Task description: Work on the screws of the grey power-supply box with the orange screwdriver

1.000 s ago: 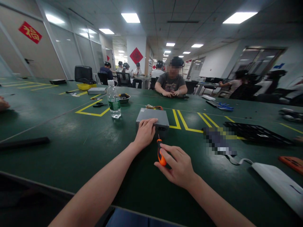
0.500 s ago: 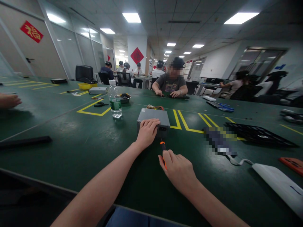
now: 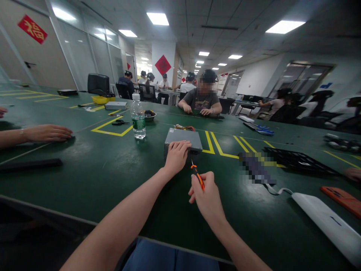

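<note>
A grey metal computer power supply (image 3: 182, 136) rests on the green table in front of me, with coloured cables (image 3: 184, 128) at its far side. My left hand (image 3: 177, 156) grips its near edge, fingers laid over the top; the thumb is hidden. In my right hand (image 3: 207, 192) is a black and orange screwdriver (image 3: 198, 177), held by its handle between thumb and fingers. The shaft points up at the near face of the power supply. Whether the tip sits in a screw is too small to tell.
A water bottle (image 3: 138, 122) stands left of the power supply, near a metal bowl (image 3: 150, 116). To the right are a black panel (image 3: 301, 162), a white device (image 3: 324, 222) and an orange phone (image 3: 342, 199). Another person's hand (image 3: 52, 133) lies at left; a co-worker (image 3: 201, 99) sits opposite.
My right hand has turned on the screwdriver, with its fingers rolled open more and more of the handle showing. The left hand stays put. Another person's hand has come further in at left.
</note>
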Available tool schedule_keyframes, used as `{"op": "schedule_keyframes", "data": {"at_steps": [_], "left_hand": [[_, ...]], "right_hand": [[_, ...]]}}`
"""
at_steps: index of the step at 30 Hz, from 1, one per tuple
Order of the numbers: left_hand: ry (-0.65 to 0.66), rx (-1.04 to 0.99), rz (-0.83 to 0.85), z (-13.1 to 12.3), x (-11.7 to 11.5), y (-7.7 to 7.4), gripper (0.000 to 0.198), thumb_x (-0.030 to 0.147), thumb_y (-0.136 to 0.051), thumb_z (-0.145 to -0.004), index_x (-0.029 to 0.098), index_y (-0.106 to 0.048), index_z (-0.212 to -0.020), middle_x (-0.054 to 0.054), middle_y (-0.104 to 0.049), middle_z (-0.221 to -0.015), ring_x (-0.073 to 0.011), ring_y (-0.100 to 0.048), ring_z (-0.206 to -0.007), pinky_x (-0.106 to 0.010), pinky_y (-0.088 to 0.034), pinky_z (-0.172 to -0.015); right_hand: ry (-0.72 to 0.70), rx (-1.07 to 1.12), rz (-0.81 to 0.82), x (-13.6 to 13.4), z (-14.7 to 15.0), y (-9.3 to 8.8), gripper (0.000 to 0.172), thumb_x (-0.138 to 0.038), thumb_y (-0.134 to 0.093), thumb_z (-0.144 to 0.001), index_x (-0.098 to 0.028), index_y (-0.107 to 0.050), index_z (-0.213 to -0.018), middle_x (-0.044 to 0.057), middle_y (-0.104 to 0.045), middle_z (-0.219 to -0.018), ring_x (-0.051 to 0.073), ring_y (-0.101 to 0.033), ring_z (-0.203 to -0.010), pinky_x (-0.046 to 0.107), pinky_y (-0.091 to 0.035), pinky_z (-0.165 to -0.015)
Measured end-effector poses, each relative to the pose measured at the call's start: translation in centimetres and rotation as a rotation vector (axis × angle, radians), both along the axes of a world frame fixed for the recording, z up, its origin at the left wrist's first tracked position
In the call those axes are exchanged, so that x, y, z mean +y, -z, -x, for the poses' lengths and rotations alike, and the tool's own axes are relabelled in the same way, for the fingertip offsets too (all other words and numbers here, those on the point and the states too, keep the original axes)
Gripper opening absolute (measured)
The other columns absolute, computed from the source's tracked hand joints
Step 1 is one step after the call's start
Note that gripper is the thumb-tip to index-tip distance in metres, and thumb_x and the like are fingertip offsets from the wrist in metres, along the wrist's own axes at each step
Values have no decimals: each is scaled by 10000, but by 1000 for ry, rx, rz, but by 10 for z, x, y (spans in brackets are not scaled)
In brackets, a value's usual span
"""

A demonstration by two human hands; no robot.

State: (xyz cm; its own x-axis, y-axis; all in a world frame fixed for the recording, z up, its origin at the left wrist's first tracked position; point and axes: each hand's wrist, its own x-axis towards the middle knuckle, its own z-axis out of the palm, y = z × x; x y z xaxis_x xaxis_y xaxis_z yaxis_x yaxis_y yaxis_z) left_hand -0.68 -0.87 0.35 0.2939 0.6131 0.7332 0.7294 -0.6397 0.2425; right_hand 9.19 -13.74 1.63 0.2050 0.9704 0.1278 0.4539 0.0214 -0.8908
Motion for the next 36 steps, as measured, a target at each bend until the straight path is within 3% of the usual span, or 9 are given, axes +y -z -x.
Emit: {"op": "schedule_keyframes", "data": {"at_steps": [3,7,11,15,20,24,29,36], "left_hand": [[7,-2,-4,0,1,1,244,159,-416,-871,245,-530,-1068,21,-580,-1197,-147,-456,-1146,-342,-284,-975],[14,-1,-10,1,1,1,252,152,-423,-867,244,-527,-1077,22,-581,-1196,-145,-459,-1144,-338,-284,-972],[12,-6,-12,1,2,1,250,150,-427,-864,243,-533,-1070,18,-585,-1191,-147,-463,-1140,-337,-285,-972],[18,-9,-11,0,1,2,253,148,-417,-867,244,-535,-1070,15,-585,-1192,-149,-458,-1148,-342,-288,-974],[23,1,-9,1,2,2,252,156,-430,-861,246,-530,-1075,11,-578,-1200,-148,-458,-1147,-342,-291,-978],[25,1,-15,3,2,2,260,157,-443,-854,251,-524,-1083,14,-578,-1200,-145,-459,-1147,-343,-294,-979],[38,-2,-14,4,1,1,271,151,-448,-848,262,-521,-1085,22,-572,-1207,-147,-459,-1146,-344,-300,-966],[34,21,-6,4,-1,-1,303,137,-434,-842,253,-513,-1111,8,-560,-1223,-150,-447,-1165,-347,-292,-989]], "right_hand": [[45,503,7,2,9,4,279,-470,-458,-821,-202,-382,-822,-49,-562,-520,96,-482,-357,199,-361,-382],[130,977,9,3,24,-4,226,-368,-542,-781,-182,-418,-747,-48,-543,-502,42,-411,-360,143,-307,-371],[182,1355,54,3,31,-20,125,-261,-492,-809,-170,-440,-740,-66,-493,-491,3,-331,-341,106,-267,-363],[173,1592,97,3,29,-27,162,-217,-399,-843,-173,-396,-687,-91,-426,-479,-18,-274,-313,92,-251,-359],[122,1631,95,3,28,-23,173,-225,-395,-835,-174,-387,-670,-92,-417,-483,-18,-273,-305,101,-258,-361],[160,1603,119,-1,31,-20,193,-247,-409,-841,-169,-410,-665,-87,-423,-467,-8,-261,-298,118,-256,-350],[205,1510,175,-14,28,-10,189,-269,-437,-838,-165,-438,-680,-82,-426,-447,0,-243,-292,124,-227,-335],[159,1274,136,-18,3,-5,189,-309,-570,-742,-177,-449,-682,-72,-453,-462,12,-264,-320,130,-232,-338]]}}
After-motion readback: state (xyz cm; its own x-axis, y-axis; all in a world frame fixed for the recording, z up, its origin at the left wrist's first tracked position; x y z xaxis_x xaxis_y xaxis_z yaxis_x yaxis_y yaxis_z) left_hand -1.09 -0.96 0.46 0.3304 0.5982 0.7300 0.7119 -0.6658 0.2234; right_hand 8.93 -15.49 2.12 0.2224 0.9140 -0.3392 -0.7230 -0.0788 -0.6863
